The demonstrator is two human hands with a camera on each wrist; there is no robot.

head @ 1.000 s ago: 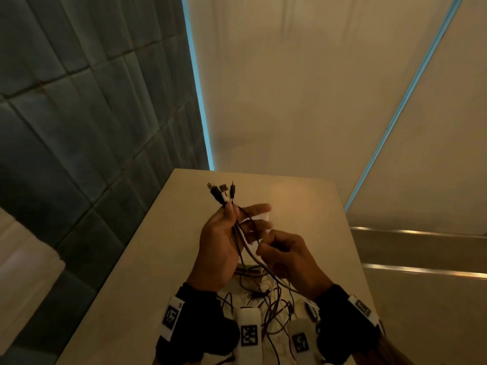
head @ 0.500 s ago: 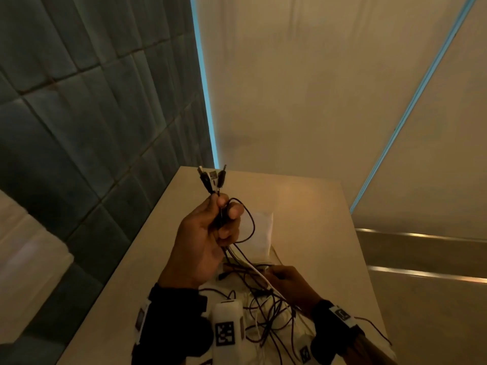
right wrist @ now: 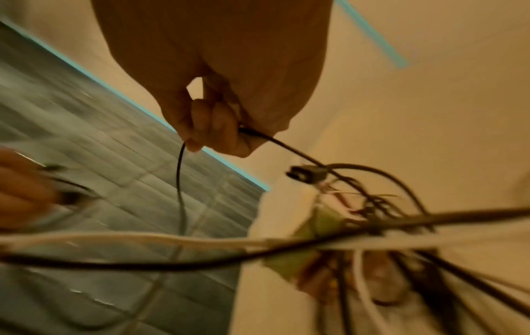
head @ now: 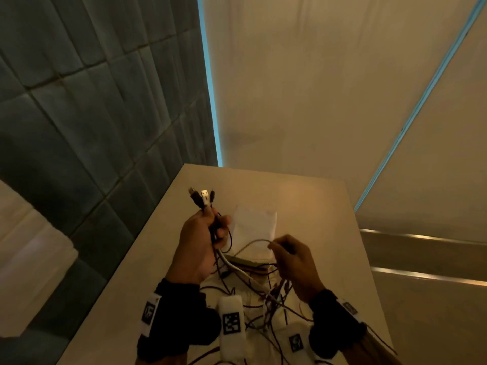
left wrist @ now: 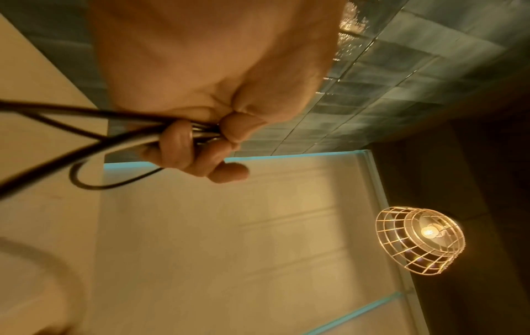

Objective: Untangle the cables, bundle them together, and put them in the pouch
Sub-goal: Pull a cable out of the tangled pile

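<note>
My left hand (head: 204, 241) is raised above the table and grips a bunch of cable ends, whose plugs (head: 202, 197) stick up above the fist. In the left wrist view the fingers (left wrist: 200, 145) are curled round the dark and white cables (left wrist: 86, 117). My right hand (head: 290, 256) is to the right and a little lower, pinching a thin cable loop (head: 253, 245); the right wrist view shows a thin black cable (right wrist: 180, 181) held between its fingertips (right wrist: 206, 133). The tangled cables (head: 263, 293) hang down to the table. A white pouch (head: 254, 227) lies flat behind the hands.
The beige table (head: 316, 206) stands against a cream wall, with a dark tiled wall (head: 92, 114) on the left. A flat greenish object (head: 247, 262) lies under the cables. White marker blocks (head: 232, 322) sit on my wrists. A wire-cage lamp (left wrist: 421, 240) hangs overhead.
My right hand has come up from low on the table with a thin cable loop pinched in it. The left hand keeps its grip on the plug ends.
</note>
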